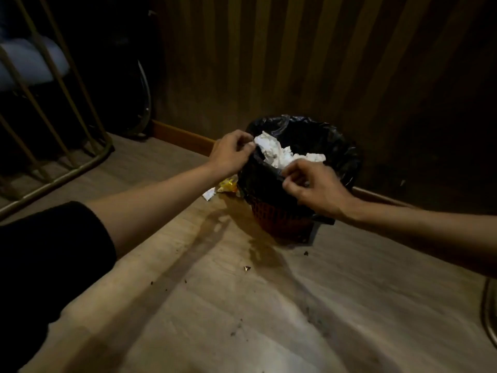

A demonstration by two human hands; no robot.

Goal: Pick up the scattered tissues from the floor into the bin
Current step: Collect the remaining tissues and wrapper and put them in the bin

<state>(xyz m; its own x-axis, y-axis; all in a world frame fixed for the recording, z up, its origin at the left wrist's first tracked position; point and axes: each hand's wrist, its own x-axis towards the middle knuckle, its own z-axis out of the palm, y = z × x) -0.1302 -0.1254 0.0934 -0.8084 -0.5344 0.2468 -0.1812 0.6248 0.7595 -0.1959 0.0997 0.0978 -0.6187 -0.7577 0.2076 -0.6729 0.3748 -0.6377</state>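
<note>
Nearest the camera, a black sleeve covers the upper part of the left arm, which reaches forward over the pale wood-look floor. The left hand is pinched closed on the near-left rim of the black bin liner, its fingertips right beside a crumpled white tissue. The right hand is likewise clenched on the liner at the near-right rim, thumb and fingers gripping the plastic where it folds over the edge. The bin, a reddish-brown mesh basket, stands on the floor close to the skirting board of a dark, vertically ribbed wall. The tissues lie piled inside the bin, rising to about rim level between the two hands. On the floor just left of the bin, partly hidden behind the left wrist, lie a yellow wrapper and a small white scrap of paper; any print on the wrapper is too blurred to read. Small dark crumbs dot the floor in front of the bin. At the far left stands a gold-coloured metal frame with slanted bars, a pale cushion behind it. A curved metal rim shows at the right edge. No legible writing is visible anywhere.
</note>
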